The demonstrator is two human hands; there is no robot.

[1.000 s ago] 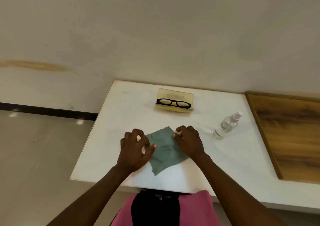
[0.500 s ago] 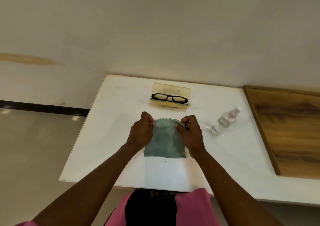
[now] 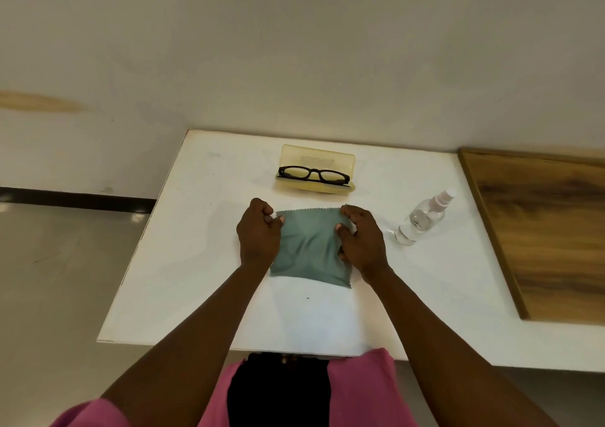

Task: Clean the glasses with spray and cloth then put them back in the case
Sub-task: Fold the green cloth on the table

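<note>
A grey-green cleaning cloth lies spread on the white table, its far edge straight. My left hand pinches the cloth's far left corner between thumb and curled fingers. My right hand holds the far right corner and right edge the same way. Black-framed glasses rest in an open yellow translucent case just beyond the cloth. A small clear spray bottle with a white nozzle lies tilted to the right of my right hand.
A wooden board covers the table's right part. The wall runs right behind the case. The table's left edge drops to a tiled floor. My pink and black clothing shows at the near edge.
The cloth went from lying skewed to being lifted by its far corners, then pulled taut and laid down squarer. Both hands moved apart along its far edge. The view tilted.
</note>
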